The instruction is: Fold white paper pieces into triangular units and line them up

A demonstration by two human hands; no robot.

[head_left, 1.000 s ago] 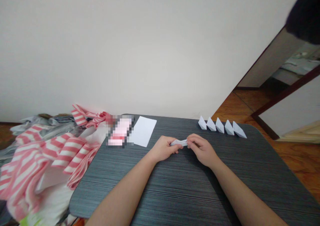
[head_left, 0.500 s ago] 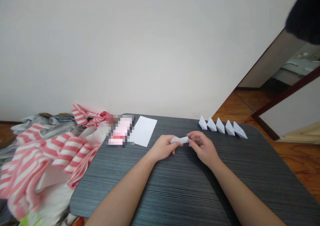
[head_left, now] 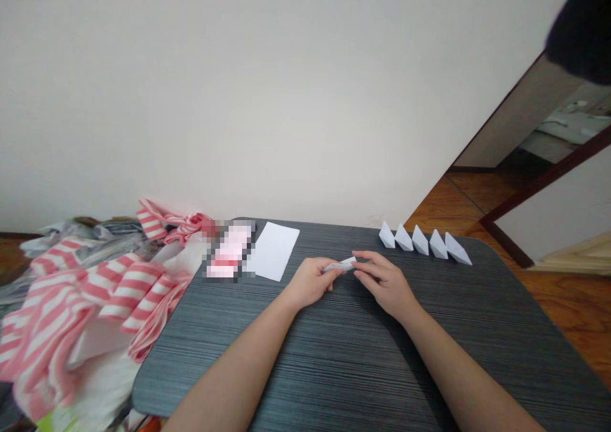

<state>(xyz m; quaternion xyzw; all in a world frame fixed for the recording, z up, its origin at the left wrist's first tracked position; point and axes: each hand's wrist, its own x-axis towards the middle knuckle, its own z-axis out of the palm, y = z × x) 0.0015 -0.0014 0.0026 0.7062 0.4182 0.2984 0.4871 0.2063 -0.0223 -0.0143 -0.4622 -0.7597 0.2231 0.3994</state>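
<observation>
There it was, just right of centre, below mid-frame: a small folded strip of white paper, its left end clamped in my left hand, thumb against fingers! My right hand had its fingers apart at the other end; grazing it or just short, I couldn't tell. Light, crisp stuff, I judged, easily creased or torn: best pinched gently along the folded layers.

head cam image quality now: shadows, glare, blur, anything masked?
Head view: soft light, wall brightest mid-frame, no strong glare; shadow along the right forearm on the table; pixelated patch at the white sheet's left; dark shape upper right soft-edged, unidentifiable; folded paper's fine creases too small to tell.
</observation>
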